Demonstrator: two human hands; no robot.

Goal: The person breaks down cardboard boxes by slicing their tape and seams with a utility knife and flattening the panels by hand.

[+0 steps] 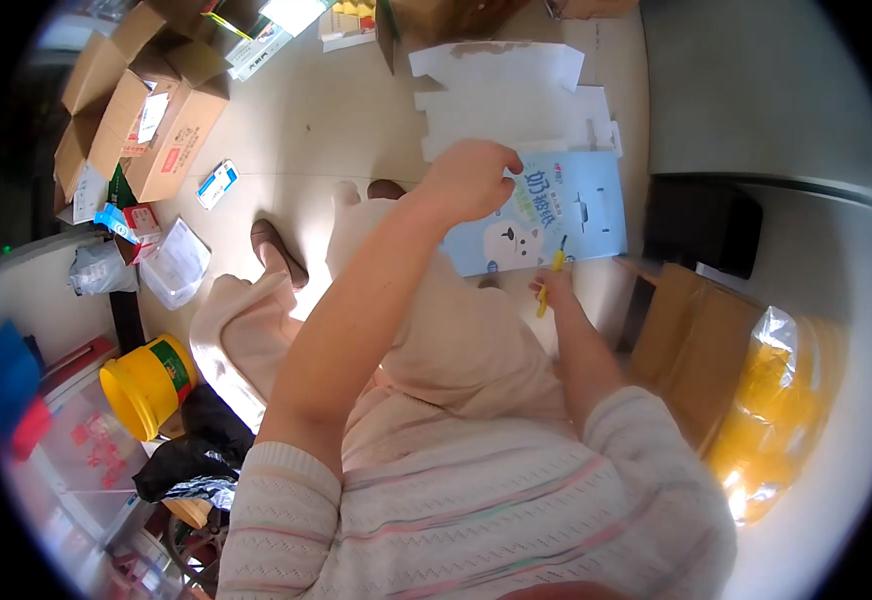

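A flattened light-blue cardboard box point(496, 262) with a white bear and Chinese lettering lies before me. Its white cardboard flaps point(501, 112) spread out beyond the printed part. My left hand point(471, 180) reaches over the left side of the box, with thumb and forefinger bent and a gap between them. Nothing shows in that gap; the other fingers are hidden. At the near edge of the box, my right hand point(553, 284) is closed around a yellow utility knife point(558, 262), whose tip points away over the print.
Open cardboard cartons point(181, 140) stand at the far left. A small blue-and-white box point(218, 184) lies on the tiled floor point(306, 110). A yellow bucket point(148, 385) is at the left. At the right are a brown carton point(691, 345) and yellow wrapped goods point(776, 410).
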